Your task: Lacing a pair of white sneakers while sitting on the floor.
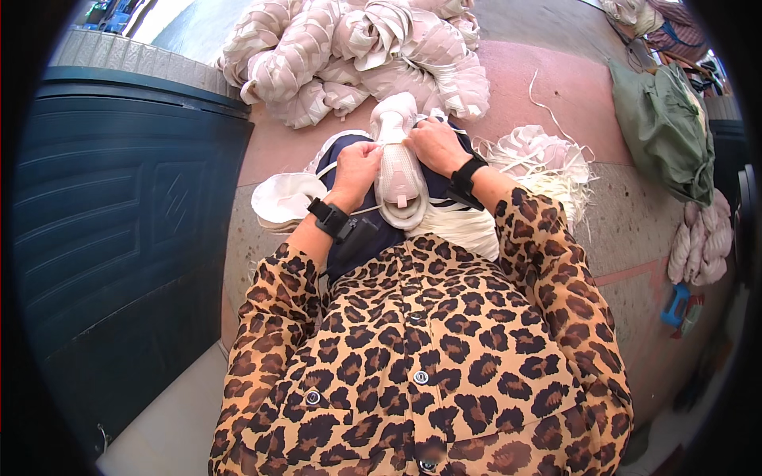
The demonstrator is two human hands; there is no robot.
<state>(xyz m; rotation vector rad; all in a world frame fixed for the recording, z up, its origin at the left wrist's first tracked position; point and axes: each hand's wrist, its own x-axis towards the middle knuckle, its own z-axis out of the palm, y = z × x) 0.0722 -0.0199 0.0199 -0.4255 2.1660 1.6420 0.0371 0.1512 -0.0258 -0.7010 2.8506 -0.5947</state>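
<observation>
A pale pink shoe upper (399, 170) lies on my lap, toe pointing away from me, with a white lace running across it. My left hand (356, 170) is closed on the shoe's left side near the lace holes. My right hand (435, 146) grips the right side at the top, fingers pinching the white lace. Both wrists wear black bands. A second pale shoe piece (283, 198) rests beside my left knee. My leopard-print sleeves come in from below.
A big heap of similar pale pink shoe uppers (357, 51) lies ahead on the reddish floor. Loose white laces (548, 163) sit to the right. A dark blue door (119, 214) stands at left. A green bag (663, 131) and more shoes (702, 242) are at right.
</observation>
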